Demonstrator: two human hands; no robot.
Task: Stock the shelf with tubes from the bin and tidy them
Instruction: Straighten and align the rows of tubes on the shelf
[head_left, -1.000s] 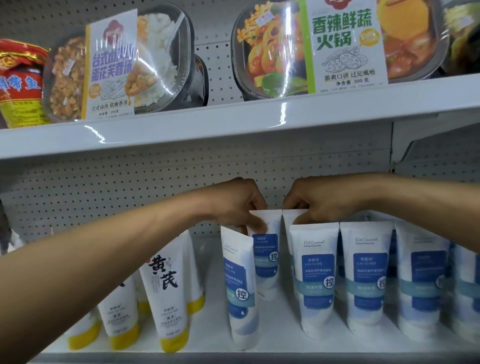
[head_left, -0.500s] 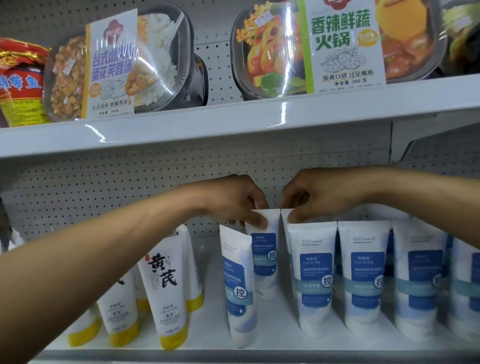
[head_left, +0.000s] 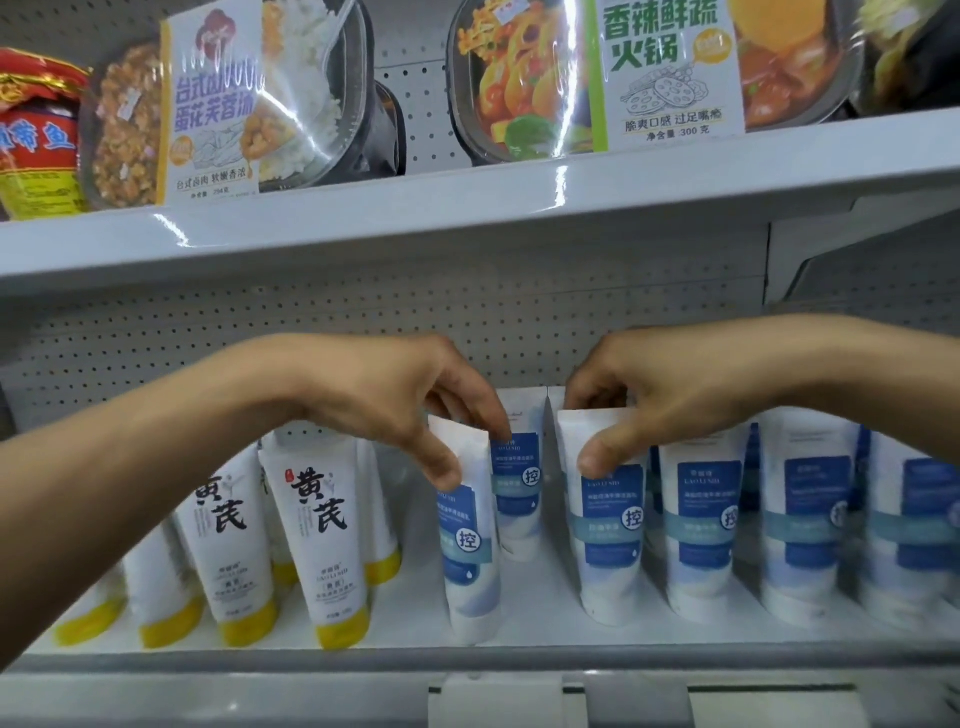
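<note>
The left hand (head_left: 410, 410) pinches the near leaning blue tube (head_left: 470, 540); the right hand (head_left: 654, 395) pinches the front-row tube (head_left: 613, 525) just right of it.

Lower shelf (head_left: 415, 618): open lane of bare floor between yellow-capped tubes (head_left: 322, 540) on the left and blue tubes (head_left: 701, 530) on the right, partly taken by one leaning blue tube (head_left: 470, 545) and another (head_left: 519, 488) behind it. Narrow gap between those two and the front tube (head_left: 610, 525) to the right. Right side packed, tubes touching (no passage). Headroom under upper shelf (head_left: 467, 208) free; both hands (head_left: 405, 400) (head_left: 649, 405) occupy it over the tube tops.
</note>
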